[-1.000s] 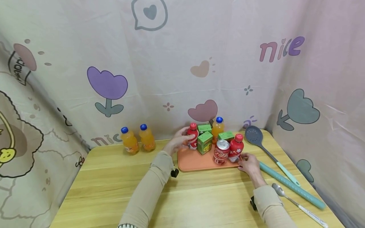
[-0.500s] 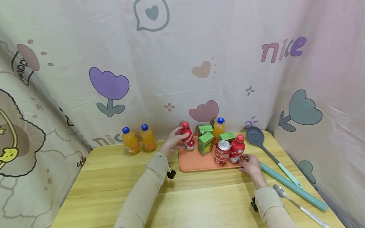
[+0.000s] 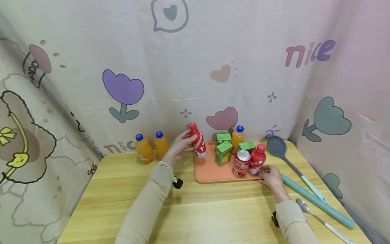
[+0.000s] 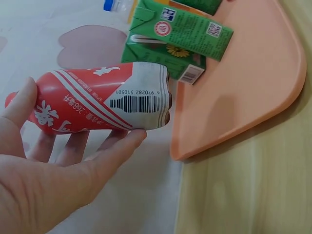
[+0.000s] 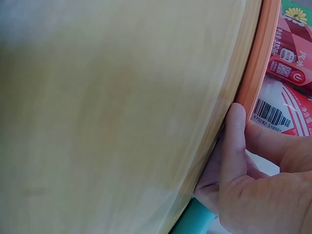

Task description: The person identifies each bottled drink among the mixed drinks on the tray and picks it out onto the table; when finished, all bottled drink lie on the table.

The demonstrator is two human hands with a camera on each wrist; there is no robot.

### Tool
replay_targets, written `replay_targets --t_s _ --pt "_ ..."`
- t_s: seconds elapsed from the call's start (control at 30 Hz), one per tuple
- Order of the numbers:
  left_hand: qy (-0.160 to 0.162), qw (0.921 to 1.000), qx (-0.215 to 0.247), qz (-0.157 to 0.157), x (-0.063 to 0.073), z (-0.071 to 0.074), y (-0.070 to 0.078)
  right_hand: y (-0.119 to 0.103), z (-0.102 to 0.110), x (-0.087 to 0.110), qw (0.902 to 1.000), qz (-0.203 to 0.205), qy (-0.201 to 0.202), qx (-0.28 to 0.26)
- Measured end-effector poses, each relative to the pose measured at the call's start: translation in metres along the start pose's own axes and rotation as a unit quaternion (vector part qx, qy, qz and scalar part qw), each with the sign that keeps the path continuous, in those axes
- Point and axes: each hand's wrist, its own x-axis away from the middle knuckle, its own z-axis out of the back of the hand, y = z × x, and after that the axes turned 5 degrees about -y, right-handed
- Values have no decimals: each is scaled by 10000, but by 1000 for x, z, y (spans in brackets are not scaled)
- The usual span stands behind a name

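My left hand (image 3: pixel 177 148) grips a red plastic drink bottle (image 3: pixel 198 142) and holds it, slightly tilted, over the left edge of the orange tray (image 3: pixel 213 173). In the left wrist view, the bottle's barcode side (image 4: pixel 136 100) faces the camera, with fingers and thumb around its body. My right hand (image 3: pixel 272 176) pinches the tray's rim at the front right corner. Beside those fingers stands a second red bottle (image 3: pixel 257 159), next to a red soda can (image 3: pixel 241 163). Several green drink cartons (image 3: pixel 223 153) and an orange juice bottle (image 3: pixel 238 138) stand farther back on the tray.
Two orange juice bottles (image 3: pixel 144 149) with blue caps stand at the back left of the wooden table (image 3: pixel 122 189). To the right lie a slotted ladle (image 3: pixel 277 146), a teal rod (image 3: pixel 320 203) and a metal spoon (image 3: pixel 304 206). A printed curtain (image 3: pixel 179 84) hangs behind.
My left hand has lifted the red bottle off the tray and moved left with it, tilting it. The right hand stays at the tray's corner. The head view has shifted slightly.
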Motion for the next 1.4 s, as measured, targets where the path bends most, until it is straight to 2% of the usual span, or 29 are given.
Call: replay_targets --t_s 0.33,0.63,0.8,1.2,1.4 --pt "266 9981 -483 -257 10 18 7 2 1 -2 10000 -14 -36 -53" --pt "739 9930 -841 -362 14 29 6 2 2 -1 10000 3 -29 -57" --pt "1096 9870 -1081 -463 14 32 2 2 2 -2 10000 -3 -11 -12" --pt "1400 9709 -1559 -1156 5 37 -17 3 2 -4 10000 3 -21 -90" --pt "1583 9643 -1704 -1264 4 38 -23 1 1 -2 10000 -3 -18 -72"
